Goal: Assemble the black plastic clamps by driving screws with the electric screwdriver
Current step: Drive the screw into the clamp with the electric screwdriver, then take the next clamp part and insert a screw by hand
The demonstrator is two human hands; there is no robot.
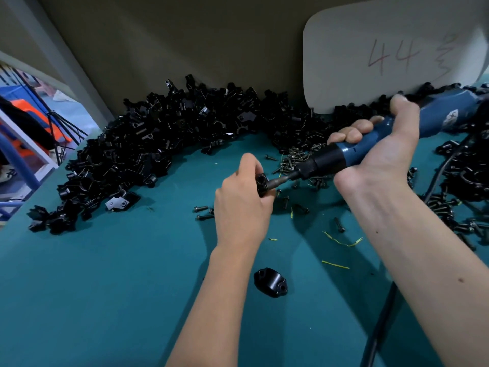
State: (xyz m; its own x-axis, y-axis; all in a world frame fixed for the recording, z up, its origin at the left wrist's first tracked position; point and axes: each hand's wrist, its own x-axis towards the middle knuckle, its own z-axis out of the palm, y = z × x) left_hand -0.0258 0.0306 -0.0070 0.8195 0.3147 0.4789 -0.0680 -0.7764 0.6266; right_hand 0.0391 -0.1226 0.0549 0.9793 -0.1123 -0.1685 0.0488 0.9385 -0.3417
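Note:
My left hand [243,197] grips a small black plastic clamp [260,181] above the teal table [119,287]. My right hand [378,154] is wrapped round the blue electric screwdriver [370,144], which lies nearly level and points left. Its bit [280,180] meets the clamp's right face. A single black clamp half [270,282] lies on the table between my forearms. A heap of dark screws [299,160] sits just behind the screwdriver's black nose.
A long pile of black clamp parts [148,149] curves along the back and left. More clamps and screws [460,186] lie at the right with the tool's black cable [381,321]. Loose screws [202,211] and yellow shreds dot the middle. A white card [383,54] marked 44 leans on the wall.

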